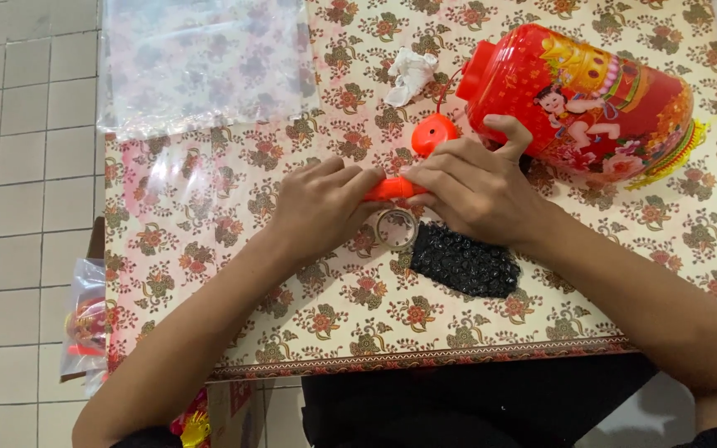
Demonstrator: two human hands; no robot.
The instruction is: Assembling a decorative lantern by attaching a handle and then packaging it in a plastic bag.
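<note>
My left hand (321, 207) and my right hand (473, 187) meet at the middle of the table, both closed on a thin orange-red plastic rod (392, 189) held between them. A round orange cap (434, 133) lies just above my right hand, joined by a thin wire to a big red plastic lantern (591, 99) with a painted figure and gold fringe. Its side touches my right thumb. Below the rod sits a small roll of clear tape (397, 228). A black piece of bubble wrap (466, 261) lies under my right wrist.
A floral tablecloth (209, 274) covers the table. A clear plastic bag (205, 62) lies at the far left corner, a crumpled white tissue (411, 75) behind the cap. Off the left edge, over a tiled floor (18, 166), stands a bag of packed red items (85, 323).
</note>
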